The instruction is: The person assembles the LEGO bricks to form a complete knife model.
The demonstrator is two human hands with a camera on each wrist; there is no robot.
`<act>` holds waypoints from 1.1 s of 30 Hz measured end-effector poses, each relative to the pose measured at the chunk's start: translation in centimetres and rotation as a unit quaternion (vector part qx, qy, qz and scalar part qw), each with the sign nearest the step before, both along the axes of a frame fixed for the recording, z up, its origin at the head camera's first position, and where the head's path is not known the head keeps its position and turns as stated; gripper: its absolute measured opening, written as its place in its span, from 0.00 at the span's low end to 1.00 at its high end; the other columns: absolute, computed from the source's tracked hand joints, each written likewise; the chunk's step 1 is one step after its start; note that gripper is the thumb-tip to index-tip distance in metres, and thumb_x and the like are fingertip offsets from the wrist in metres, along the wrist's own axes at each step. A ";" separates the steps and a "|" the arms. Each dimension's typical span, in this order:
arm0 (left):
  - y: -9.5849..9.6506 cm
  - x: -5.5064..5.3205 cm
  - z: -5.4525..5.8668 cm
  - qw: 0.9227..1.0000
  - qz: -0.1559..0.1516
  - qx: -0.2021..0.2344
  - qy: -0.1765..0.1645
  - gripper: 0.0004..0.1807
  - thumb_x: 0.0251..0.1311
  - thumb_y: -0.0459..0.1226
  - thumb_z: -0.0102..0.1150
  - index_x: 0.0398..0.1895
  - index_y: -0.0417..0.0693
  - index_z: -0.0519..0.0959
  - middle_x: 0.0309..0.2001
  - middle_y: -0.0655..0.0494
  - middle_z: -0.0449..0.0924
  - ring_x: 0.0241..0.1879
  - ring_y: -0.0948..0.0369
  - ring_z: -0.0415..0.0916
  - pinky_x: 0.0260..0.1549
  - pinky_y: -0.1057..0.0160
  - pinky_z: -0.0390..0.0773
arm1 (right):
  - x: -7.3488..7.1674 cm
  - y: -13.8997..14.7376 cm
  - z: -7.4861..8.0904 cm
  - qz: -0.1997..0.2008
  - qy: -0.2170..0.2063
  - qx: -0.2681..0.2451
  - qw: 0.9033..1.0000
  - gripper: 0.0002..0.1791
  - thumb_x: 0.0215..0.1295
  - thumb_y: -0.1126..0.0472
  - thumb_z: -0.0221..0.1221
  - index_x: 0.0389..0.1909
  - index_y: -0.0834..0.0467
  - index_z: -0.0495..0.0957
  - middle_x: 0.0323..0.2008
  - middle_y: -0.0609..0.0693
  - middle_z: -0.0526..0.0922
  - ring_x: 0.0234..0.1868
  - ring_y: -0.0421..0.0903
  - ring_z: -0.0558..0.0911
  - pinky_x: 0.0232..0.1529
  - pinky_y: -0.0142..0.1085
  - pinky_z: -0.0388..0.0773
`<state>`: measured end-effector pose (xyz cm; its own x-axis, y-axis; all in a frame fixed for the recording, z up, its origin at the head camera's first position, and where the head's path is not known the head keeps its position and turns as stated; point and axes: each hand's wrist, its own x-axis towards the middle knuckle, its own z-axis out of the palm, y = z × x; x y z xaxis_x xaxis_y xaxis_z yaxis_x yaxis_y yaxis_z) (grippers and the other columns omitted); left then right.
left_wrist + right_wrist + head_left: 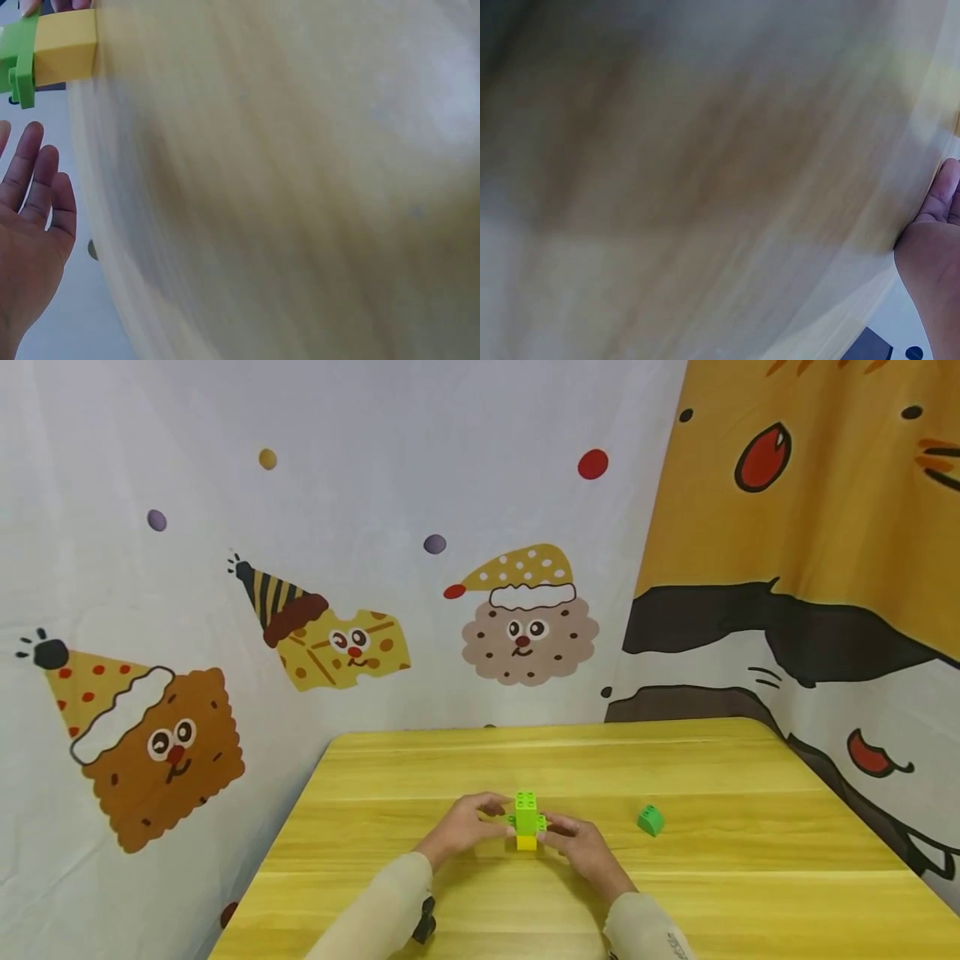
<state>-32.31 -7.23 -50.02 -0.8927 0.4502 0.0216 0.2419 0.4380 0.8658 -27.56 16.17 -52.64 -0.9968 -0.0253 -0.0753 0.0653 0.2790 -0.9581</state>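
Observation:
A small stack of toy bricks stands upright mid-table: bright green bricks (pixel 527 814) over a yellow brick (pixel 527 843). A green piece with studs (pixel 26 67) juts out on both sides beneath the tall green part. My left hand (pixel 468 827) is beside the stack, thumb and fingers spread around its left end; in the left wrist view its visible fingers are extended, apart from the bricks. From the other side, my right hand (pixel 581 843) pinches the right end of the stack with thumb and forefinger. Most of the right fingers fall outside the right wrist view.
A darker green curved brick (pixel 650 820) lies to the right of the right hand. The wooden table (pixel 375 768) reaches back to a patterned cloth (pixel 337 527). A black object (pixel 424 920) shows by the left sleeve.

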 end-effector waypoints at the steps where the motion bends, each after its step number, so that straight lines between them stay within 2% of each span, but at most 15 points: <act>1: -0.1 0.0 -0.1 1.000 0.002 -0.001 -0.002 0.28 0.57 0.48 0.71 0.61 0.51 0.79 0.50 0.57 0.79 0.54 0.51 0.73 0.52 0.45 0.73 | 0.0 0.0 0.0 0.000 -0.001 -0.001 1.000 0.28 0.62 0.51 0.68 0.61 0.59 0.79 0.54 0.57 0.82 0.54 0.52 0.79 0.51 0.49 0.77; 5: -0.2 -0.2 -0.6 1.000 0.009 -0.009 -0.009 0.27 0.58 0.47 0.71 0.60 0.50 0.79 0.49 0.57 0.80 0.52 0.54 0.74 0.51 0.48 0.75 | 0.1 -0.1 0.1 -0.002 -0.007 -0.002 1.000 0.29 0.63 0.51 0.68 0.61 0.59 0.78 0.53 0.56 0.82 0.53 0.52 0.79 0.51 0.49 0.77; 11: 0.1 0.0 -1.1 1.000 0.000 -0.005 -0.009 0.24 0.57 0.44 0.72 0.56 0.49 0.80 0.46 0.57 0.80 0.48 0.56 0.75 0.49 0.51 0.76 | 0.2 0.0 0.0 -0.002 -0.006 -0.001 1.000 0.28 0.62 0.51 0.68 0.61 0.59 0.79 0.52 0.55 0.83 0.53 0.52 0.79 0.50 0.50 0.77; 22: 0.1 -0.1 -1.6 1.000 0.008 0.002 -0.013 0.14 0.57 0.43 0.72 0.46 0.56 0.84 0.43 0.60 0.80 0.45 0.59 0.75 0.46 0.53 0.76 | 0.2 -0.1 0.4 -0.001 -0.009 0.000 1.000 0.28 0.62 0.50 0.68 0.61 0.59 0.79 0.53 0.56 0.82 0.54 0.53 0.79 0.52 0.51 0.76; 33: 0.1 0.0 -1.7 1.000 0.008 0.021 -0.019 0.13 0.58 0.44 0.71 0.46 0.54 0.84 0.42 0.59 0.80 0.44 0.59 0.75 0.44 0.54 0.76 | 0.3 -0.1 0.5 -0.004 -0.012 0.003 1.000 0.32 0.64 0.46 0.66 0.63 0.60 0.77 0.53 0.56 0.82 0.52 0.51 0.79 0.48 0.48 0.77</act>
